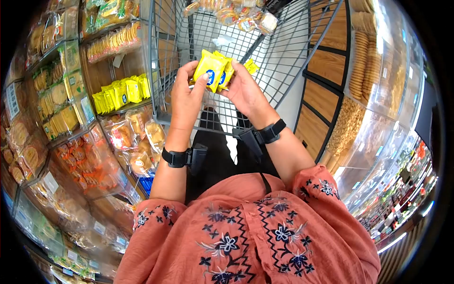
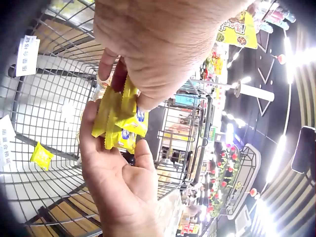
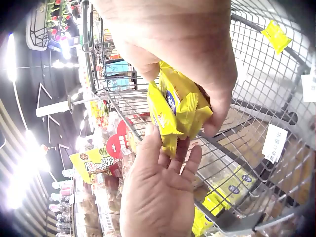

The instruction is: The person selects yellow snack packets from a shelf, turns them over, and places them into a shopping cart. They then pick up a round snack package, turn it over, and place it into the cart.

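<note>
Small yellow snack packets with a blue oval label are held between my two hands, above the wire shopping cart. My left hand grips them from the left, its thumb lying across the front packet. On the other side my right hand pinches them between thumb and fingers. In the left wrist view the packets overlap in a small bunch. The right wrist view shows the front packet against the left thumb, with another behind it under the right hand.
One loose yellow packet lies in the cart, and several bagged round snacks sit at its far end. Shelves to the left hold a row of yellow packets and bagged buns. Clear bins of biscuits line the right.
</note>
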Demonstrator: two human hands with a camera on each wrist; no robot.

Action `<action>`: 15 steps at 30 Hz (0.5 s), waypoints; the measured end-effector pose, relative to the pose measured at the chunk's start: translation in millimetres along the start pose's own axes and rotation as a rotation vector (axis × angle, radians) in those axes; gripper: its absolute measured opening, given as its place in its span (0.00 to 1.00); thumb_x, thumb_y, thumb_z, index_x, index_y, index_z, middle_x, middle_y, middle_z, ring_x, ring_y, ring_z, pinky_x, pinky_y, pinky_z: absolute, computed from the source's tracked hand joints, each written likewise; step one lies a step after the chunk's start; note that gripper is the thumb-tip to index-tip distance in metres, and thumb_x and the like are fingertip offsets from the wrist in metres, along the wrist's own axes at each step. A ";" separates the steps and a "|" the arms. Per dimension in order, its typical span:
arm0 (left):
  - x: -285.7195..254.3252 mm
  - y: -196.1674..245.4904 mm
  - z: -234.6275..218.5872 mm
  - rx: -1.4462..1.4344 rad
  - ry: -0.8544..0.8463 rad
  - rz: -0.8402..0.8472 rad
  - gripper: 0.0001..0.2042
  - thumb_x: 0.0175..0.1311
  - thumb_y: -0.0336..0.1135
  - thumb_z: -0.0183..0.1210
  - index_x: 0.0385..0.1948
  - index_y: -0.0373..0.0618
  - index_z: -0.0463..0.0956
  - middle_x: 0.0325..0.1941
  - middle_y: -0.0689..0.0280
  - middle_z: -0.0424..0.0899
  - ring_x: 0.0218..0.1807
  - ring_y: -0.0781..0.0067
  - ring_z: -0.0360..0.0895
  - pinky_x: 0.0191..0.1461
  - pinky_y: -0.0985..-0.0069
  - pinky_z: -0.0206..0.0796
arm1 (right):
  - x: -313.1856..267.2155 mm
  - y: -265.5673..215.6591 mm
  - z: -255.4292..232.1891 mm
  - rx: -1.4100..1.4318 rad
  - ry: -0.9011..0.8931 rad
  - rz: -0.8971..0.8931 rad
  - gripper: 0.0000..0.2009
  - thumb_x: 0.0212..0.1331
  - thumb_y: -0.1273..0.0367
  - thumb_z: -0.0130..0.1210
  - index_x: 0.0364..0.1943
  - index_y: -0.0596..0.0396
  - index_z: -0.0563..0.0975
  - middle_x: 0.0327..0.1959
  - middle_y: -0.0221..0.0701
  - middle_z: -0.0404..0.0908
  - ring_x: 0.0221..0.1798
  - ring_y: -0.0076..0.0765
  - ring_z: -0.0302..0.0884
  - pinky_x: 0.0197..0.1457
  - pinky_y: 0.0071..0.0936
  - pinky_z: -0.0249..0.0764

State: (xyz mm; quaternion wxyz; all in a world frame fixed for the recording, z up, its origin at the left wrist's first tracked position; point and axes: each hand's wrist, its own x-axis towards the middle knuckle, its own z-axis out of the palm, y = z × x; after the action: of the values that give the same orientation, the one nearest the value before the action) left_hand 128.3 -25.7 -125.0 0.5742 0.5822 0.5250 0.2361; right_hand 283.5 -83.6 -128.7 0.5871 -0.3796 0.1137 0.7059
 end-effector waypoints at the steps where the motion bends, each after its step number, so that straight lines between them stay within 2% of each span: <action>1: -0.4 -0.8 0.2 -0.019 0.005 -0.016 0.18 0.65 0.33 0.63 0.53 0.37 0.72 0.51 0.55 0.81 0.52 0.64 0.80 0.55 0.69 0.72 | -1.1 -0.6 2.8 -0.001 -0.014 0.001 0.22 0.73 0.56 0.47 0.63 0.53 0.68 0.56 0.33 0.77 0.57 0.33 0.77 0.60 0.41 0.75; 5: -2.5 3.6 10.3 0.105 -0.008 -0.026 0.16 0.64 0.33 0.63 0.50 0.37 0.73 0.49 0.56 0.81 0.50 0.64 0.80 0.53 0.70 0.72 | -5.2 5.5 1.1 -0.115 -0.003 -0.053 0.23 0.72 0.55 0.50 0.64 0.53 0.67 0.55 0.32 0.77 0.56 0.32 0.76 0.60 0.41 0.74; 6: -2.7 7.1 12.6 0.195 -0.040 0.027 0.15 0.64 0.33 0.63 0.49 0.37 0.74 0.47 0.57 0.80 0.48 0.64 0.79 0.52 0.71 0.72 | -6.7 5.0 0.9 -0.210 0.030 -0.069 0.23 0.71 0.57 0.53 0.63 0.52 0.67 0.54 0.30 0.76 0.54 0.30 0.76 0.58 0.38 0.75; 9: 7.4 0.6 19.1 0.155 -0.045 0.042 0.15 0.65 0.35 0.63 0.48 0.36 0.75 0.47 0.57 0.81 0.48 0.65 0.79 0.52 0.71 0.72 | -7.7 2.9 -10.5 -0.234 0.058 -0.108 0.22 0.70 0.59 0.54 0.62 0.53 0.67 0.53 0.29 0.77 0.52 0.27 0.77 0.56 0.37 0.75; 10: 16.1 -5.2 19.2 0.118 -0.024 -0.050 0.16 0.67 0.38 0.61 0.49 0.36 0.75 0.46 0.57 0.82 0.47 0.65 0.80 0.52 0.71 0.72 | -12.0 -3.1 -8.1 -0.217 0.077 -0.093 0.20 0.70 0.60 0.54 0.61 0.53 0.68 0.51 0.28 0.78 0.50 0.25 0.77 0.55 0.32 0.75; 13: 51.6 -28.5 27.2 0.114 -0.026 -0.074 0.18 0.68 0.41 0.60 0.50 0.36 0.75 0.46 0.56 0.83 0.46 0.66 0.80 0.51 0.71 0.72 | -20.8 -20.1 -14.1 -0.214 0.150 -0.154 0.19 0.69 0.62 0.54 0.59 0.53 0.70 0.50 0.27 0.79 0.50 0.23 0.77 0.54 0.27 0.73; 15: 74.9 -63.0 50.7 0.211 -0.136 -0.100 0.19 0.66 0.42 0.62 0.50 0.37 0.75 0.48 0.50 0.83 0.49 0.58 0.81 0.54 0.66 0.72 | -29.4 -42.9 -16.2 -0.192 0.142 -0.211 0.20 0.68 0.63 0.54 0.60 0.55 0.70 0.50 0.27 0.79 0.51 0.23 0.77 0.54 0.26 0.72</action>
State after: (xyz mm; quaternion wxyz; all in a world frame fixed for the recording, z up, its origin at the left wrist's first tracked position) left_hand 176.6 5.8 -218.9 0.5551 0.6270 0.5352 0.1106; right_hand 329.9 -103.0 -107.9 0.6094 -0.4928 0.0463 0.6195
